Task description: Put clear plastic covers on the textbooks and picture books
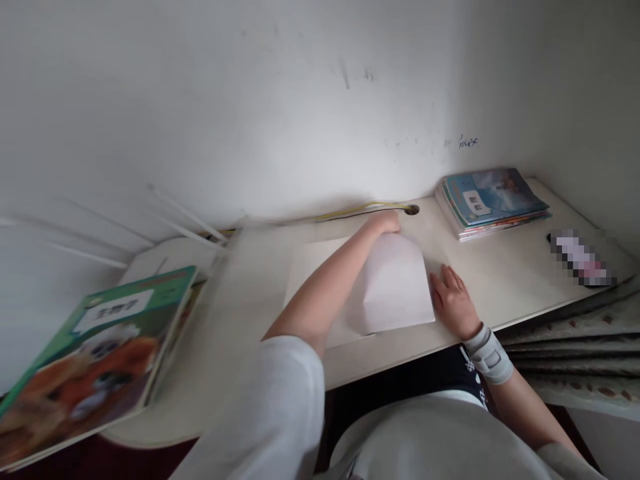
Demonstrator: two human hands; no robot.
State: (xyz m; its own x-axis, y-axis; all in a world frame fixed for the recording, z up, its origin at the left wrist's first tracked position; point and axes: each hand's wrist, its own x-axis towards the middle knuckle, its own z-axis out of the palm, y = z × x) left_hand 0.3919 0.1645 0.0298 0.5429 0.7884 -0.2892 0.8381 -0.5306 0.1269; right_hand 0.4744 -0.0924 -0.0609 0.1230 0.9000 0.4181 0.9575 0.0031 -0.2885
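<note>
A white paper sheet [400, 287] lies on the desk with its right part bent up in a curve over a flat white part [313, 267]. My left hand [386, 223] reaches across the paper, its fingers curled closed at the far edge of the raised part; the fingertips are hidden. Just right of the paper's near right corner, my right hand [455, 301] rests on the desk with fingers stretched out, close to the paper's side. A grey wristband is around the right wrist.
At the back right stands a stack of books [493, 200], with a blurred-out phone [583, 259] nearer the right end. A green-covered textbook [115, 353] lies at the left, by a white rack [185, 223]. Cables run along the wall to a hole [412, 210] in the desk [250, 293].
</note>
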